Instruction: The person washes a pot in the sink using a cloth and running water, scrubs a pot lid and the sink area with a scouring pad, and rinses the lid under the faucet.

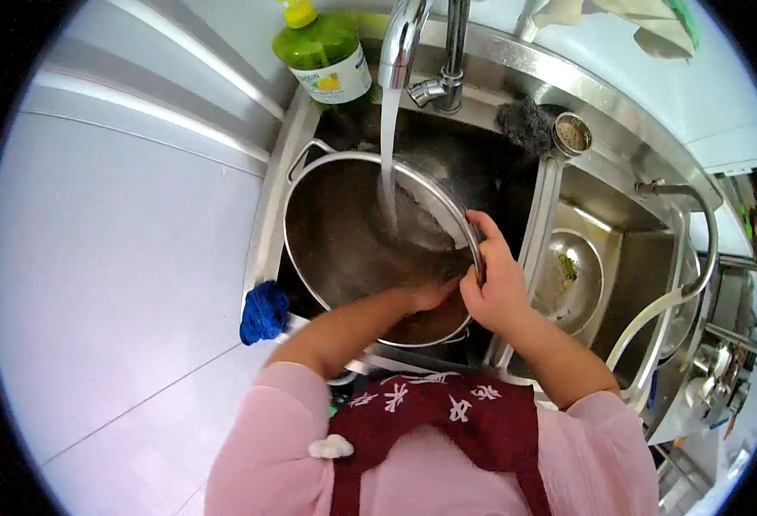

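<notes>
A large steel pot (344, 157) sits in the left sink basin, its mouth tilted toward me. Water (389, 146) runs into it from the chrome faucet (403, 43). My right hand (497, 288) grips the pot's right rim, thumb on the near side and fingers curled over the edge. Down inside the pot is my left hand (437, 295), blurred near the right wall; its fingers are hidden, so whether it holds anything cannot be seen. A whitish patch lies along the far inner wall.
Behind the pot stands a green soap bottle (323, 64). A blue cloth (264, 311) hangs at the front left corner. Dark scouring wool (523, 126) and a small metal cup (572, 135) rest on the back ledge. The right basin holds a steel bowl (592, 258) with green scraps; a hose (645, 322) curves beside it.
</notes>
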Demonstrator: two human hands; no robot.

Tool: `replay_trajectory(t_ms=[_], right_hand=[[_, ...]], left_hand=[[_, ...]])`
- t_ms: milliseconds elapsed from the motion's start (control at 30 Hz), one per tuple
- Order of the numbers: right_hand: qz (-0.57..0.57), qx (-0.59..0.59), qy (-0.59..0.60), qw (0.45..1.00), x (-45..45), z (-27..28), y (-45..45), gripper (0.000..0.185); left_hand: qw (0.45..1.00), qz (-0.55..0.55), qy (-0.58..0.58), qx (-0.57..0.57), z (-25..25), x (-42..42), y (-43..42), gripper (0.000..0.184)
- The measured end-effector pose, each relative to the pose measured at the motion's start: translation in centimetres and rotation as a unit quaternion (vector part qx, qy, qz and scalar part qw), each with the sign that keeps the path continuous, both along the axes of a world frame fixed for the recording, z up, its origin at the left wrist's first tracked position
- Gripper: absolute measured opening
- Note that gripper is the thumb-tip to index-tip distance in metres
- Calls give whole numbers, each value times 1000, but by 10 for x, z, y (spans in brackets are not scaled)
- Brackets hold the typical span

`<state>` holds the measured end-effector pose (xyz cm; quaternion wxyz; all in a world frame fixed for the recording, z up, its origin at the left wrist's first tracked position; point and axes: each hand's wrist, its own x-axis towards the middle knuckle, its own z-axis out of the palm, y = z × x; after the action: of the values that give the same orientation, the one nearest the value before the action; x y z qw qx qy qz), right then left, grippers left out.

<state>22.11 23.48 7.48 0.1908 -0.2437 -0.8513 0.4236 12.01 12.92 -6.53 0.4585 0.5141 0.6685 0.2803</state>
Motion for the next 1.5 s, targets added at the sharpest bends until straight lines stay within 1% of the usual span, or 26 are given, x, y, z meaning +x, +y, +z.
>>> replay_trajectory(t_ms=[67, 133, 233, 333, 400, 433, 467, 533, 567, 633, 700, 800, 900, 967, 1000, 1033, 1067, 1100, 1133, 1200, 1233, 1300, 1333, 1400, 1467, 1500], right_hand=[[-4, -9, -6, 1000, -1, 5, 0, 21], [1, -5, 9, 1000, -1, 5, 1, 22], [13, -20, -14, 1000, -1, 13, 4, 22], [5, -31, -38, 999, 1, 9, 3, 23], [14, -33, -33, 999, 2, 9, 5, 24], [14, -32, -33, 999, 1, 7, 5, 24], [7, -27, -17, 999, 0, 5, 5, 23], [3, -23, -3, 1000, 1, 7, 2, 23], [3, -44, -30, 999, 1, 11, 3, 24], [-4, -60, -53, 997, 0, 15, 3, 25], [-7, -48, -23, 999, 1, 11, 2, 21], [-12, -37, 10, 999, 2, 4, 1, 21], [-11, -16, 2, 1000, 0, 8, 0, 21], [-17, -13, 2, 1000, 2, 4, 0, 20], [-14, -9, 6, 1000, 2, 5, 1, 20], [-22, -14, 0, 1000, 2, 7, 3, 23], [-29, -18, -5, 999, 1, 8, 6, 27], [-36, -21, -10, 999, 2, 5, 7, 31], [-34, -19, -3, 999, 1, 5, 7, 31], [-51, -5, -28, 998, 0, 8, 6, 34], [-63, 32, -3, 997, 0, 3, 5, 40], [-82, -2, -27, 996, 0, 3, 6, 42], [-104, -37, -52, 993, -2, 5, 8, 45], [-103, -32, -74, 991, -5, 23, 8, 48], [-102, -73, -87, 988, -5, 28, 13, 54], [-112, -76, -79, 988, -5, 22, 17, 57]], left_hand=[[991, -17, -132, -19, -12, 21, 25, 48], [985, -52, -157, -51, -24, 13, 31, 50], [986, -129, 4, -102, -28, -38, 19, 53], [939, -223, 227, -128, -44, -116, 17, 56], [976, -96, 192, -40, -68, -161, 15, 58], [995, 55, 26, 74, -95, -171, 7, 58], [955, 155, -136, 215, -122, -180, 0, 58], [982, 9, 189, 28, -127, -166, -4, 59], [933, -67, 347, -64, -127, -160, 1, 60], [723, -205, 616, -235, -121, -143, 16, 61], [869, -120, 426, -221, -111, -87, 9, 64], [975, -72, 162, -134, -78, -25, 31, 64], [973, -47, -227, 7, -31, 3, 61, 64], [947, -70, -313, 31, -2, -1, 50, 64], [954, -78, -289, 6, 8, -9, 34, 64], [987, -105, -78, -97, -2, -19, -2, 61], [954, -174, 121, -210, -12, -28, -37, 59], [926, -166, 193, -278, 40, -52, -50, 56], [883, -235, 309, -263, 25, -74, -71, 54], [762, -329, 462, -311, 68, -101, -81, 55], [763, -325, 464, -312, 83, -106, -91, 55], [793, -81, 564, -214, 103, -112, -108, 55], [793, -76, 567, -210, 102, -110, -115, 55], [846, 216, 486, 25, 101, -98, -131, 50], [832, 287, 469, 74, 95, -88, -136, 56], [857, 382, 341, 62, 83, -88, -137, 57]])
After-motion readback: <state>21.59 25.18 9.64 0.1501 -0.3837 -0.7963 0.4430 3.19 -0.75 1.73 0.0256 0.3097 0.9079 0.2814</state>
